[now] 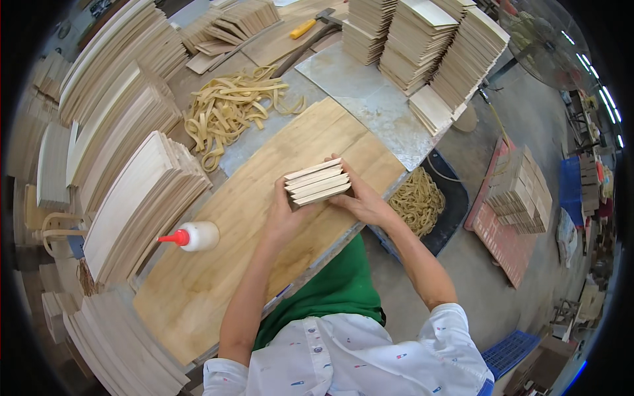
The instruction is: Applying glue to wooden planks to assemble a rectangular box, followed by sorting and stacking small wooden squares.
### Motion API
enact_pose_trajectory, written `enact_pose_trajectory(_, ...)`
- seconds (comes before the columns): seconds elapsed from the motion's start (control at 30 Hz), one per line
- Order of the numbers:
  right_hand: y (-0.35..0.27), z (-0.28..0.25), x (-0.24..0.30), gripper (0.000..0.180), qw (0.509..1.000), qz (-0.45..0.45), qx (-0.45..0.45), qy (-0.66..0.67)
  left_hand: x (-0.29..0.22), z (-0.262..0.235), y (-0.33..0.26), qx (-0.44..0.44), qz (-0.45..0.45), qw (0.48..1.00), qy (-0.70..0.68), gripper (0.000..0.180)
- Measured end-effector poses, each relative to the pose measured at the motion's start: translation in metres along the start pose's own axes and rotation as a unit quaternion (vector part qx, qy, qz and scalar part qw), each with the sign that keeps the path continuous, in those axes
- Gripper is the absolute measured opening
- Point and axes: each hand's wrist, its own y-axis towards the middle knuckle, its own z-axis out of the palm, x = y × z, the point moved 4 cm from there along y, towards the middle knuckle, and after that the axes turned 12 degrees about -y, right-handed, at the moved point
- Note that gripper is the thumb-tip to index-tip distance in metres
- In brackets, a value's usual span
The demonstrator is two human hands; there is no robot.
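Between my two hands is a small stack of pale wooden slats (318,182), their angled ends turned up toward me. My left hand (285,206) closes on the stack's left side, and my right hand (362,200) grips its right side. The stack is over the plywood board (264,244) on the bench; whether it touches the board I cannot tell. Left of my left forearm, a white glue bottle (200,236) with a red nozzle lies on its side on the board. The fingers under and behind the stack are partly hidden.
Tall stacks of wooden panels (135,198) line the left. Rubber bands (231,109) lie in a heap behind the board, near a yellow-handled hammer (303,29). More slat stacks (422,49) stand far right. Below the bench's right edge, a dark bin (454,191) holds more bands.
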Motion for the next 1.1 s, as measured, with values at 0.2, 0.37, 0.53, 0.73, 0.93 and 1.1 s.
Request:
enact_pose_trajectory(0.2, 0.007, 0.001, 0.003, 0.075, 0.996, 0.012, -0.073, -0.048, -0.008, 0.003, -0.005, -0.046, 0.021, 0.99, -0.135, 0.079)
enact_pose_trajectory(0.37, 0.034, 0.011, 0.035, 0.064, 0.992, 0.104, -0.052, 0.049, -0.018, -0.008, -0.019, -0.183, 0.04, 0.964, -0.19, 0.08)
enact_pose_trajectory(0.53, 0.063, 0.045, 0.04, 0.06, 0.99, 0.091, -0.033, -0.106, -0.014, -0.049, -0.036, -0.28, 0.015, 0.96, -0.019, 0.068)
enact_pose_trajectory(0.73, 0.106, 0.062, 0.046, 0.056, 0.977, 0.098, -0.013, -0.19, -0.02, -0.084, -0.016, -0.302, -0.04, 0.948, 0.091, 0.055)
enact_pose_trajectory(0.93, 0.109, 0.059, 0.053, 0.05, 0.976, 0.125, 0.017, -0.177, -0.015, -0.083, -0.014, -0.313, -0.03, 0.946, 0.071, 0.064)
enact_pose_trajectory(1.1, 0.09, 0.058, 0.057, 0.051, 0.978, 0.119, -0.001, -0.173, -0.013, -0.069, -0.029, -0.303, -0.063, 0.95, 0.042, 0.073)
